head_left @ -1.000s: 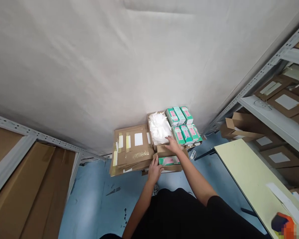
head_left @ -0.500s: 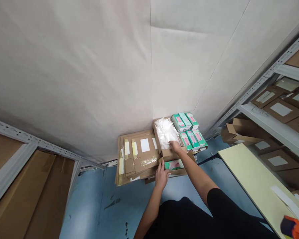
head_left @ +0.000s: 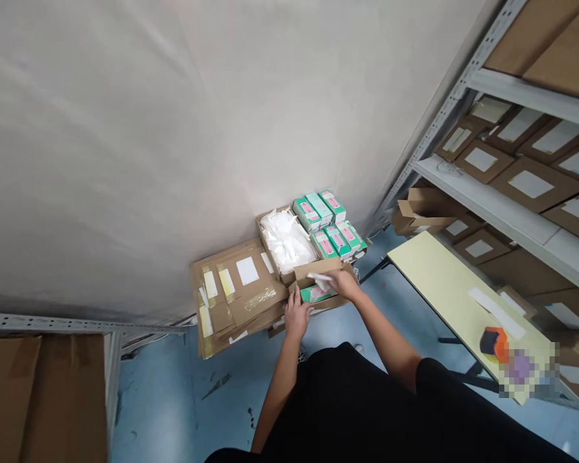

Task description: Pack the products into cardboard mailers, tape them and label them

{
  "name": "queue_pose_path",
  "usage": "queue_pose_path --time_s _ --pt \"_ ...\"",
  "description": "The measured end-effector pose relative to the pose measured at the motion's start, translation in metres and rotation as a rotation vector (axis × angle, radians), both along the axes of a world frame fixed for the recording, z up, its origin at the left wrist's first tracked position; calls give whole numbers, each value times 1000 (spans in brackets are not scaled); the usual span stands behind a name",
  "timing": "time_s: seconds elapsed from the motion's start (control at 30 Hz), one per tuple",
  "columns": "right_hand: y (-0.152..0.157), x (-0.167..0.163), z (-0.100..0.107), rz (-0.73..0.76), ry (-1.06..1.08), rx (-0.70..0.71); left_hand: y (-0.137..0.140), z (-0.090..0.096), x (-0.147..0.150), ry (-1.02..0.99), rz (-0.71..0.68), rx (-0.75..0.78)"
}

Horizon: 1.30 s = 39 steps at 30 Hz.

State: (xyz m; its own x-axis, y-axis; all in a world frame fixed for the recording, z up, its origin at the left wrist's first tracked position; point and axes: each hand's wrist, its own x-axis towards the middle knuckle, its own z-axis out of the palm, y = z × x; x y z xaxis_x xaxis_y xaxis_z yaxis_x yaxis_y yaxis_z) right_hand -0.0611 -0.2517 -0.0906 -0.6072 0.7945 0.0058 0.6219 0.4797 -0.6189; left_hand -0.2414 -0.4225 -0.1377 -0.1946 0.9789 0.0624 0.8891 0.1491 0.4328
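Observation:
My right hand (head_left: 345, 283) is closed on a crumpled white sheet (head_left: 320, 280), perhaps paper or thin plastic. It hangs over an open cardboard box (head_left: 329, 266), in which a green-and-pink carton (head_left: 315, 294) lies. With its fingers hooked over the left edge of that box, my left hand (head_left: 297, 314) grips it. Directly behind stands a shallow carton holding a pile of white sheets (head_left: 285, 239). To its right, several green-and-pink cartons (head_left: 338, 239) stand in two groups.
Flattened cardboard (head_left: 251, 292) with white labels lies stacked at the left. A pale table (head_left: 429, 270) carries a tape dispenser (head_left: 494, 344). Shelving with labelled boxes (head_left: 531, 183) runs along the right, and large boxes (head_left: 62, 399) fill the lower left. A grey wall (head_left: 222, 128) rises behind.
My right hand has drawn a white sheet from the pile and brought it forward over the open box. My left hand stays at the box edge. The view has turned right.

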Motion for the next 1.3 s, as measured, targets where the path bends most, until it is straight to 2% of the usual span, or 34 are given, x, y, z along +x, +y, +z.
queue_pose_path --time_s 0.07,0.17,0.3,0.43,0.6,0.7,0.8,0.9,1.0,1.1,1.2,1.3 --pt "-3 28 -7 99 -90 -103 8 3 18 -3 -16 17" --pt "5 72 -7 46 -63 -92 25 7 51 -17 -58 23" --pt "22 141 12 -132 60 40 56 11 108 -10 -132 17" --pt "33 225 25 -301 145 130 96 8 176 2 -249 24" --pt "29 344 14 -558 146 173 157 -1 267 36 -446 34" --pt "14 410 6 -749 150 189 194 5 321 56 -595 26" --pt "-2 460 0 -899 163 179 228 14 371 78 -741 12" --pt "-8 492 -10 -1027 140 198 261 11 412 77 -860 24" --pt "-3 509 -27 -1116 146 184 297 -5 443 53 -951 49" --pt "9 520 -42 -1230 186 151 339 -22 472 37 -1027 29" --pt "18 526 -48 -1350 199 141 381 -32 502 35 -1090 -23" --pt "25 525 -52 -1385 195 90 416 -42 528 49 -1121 -105"
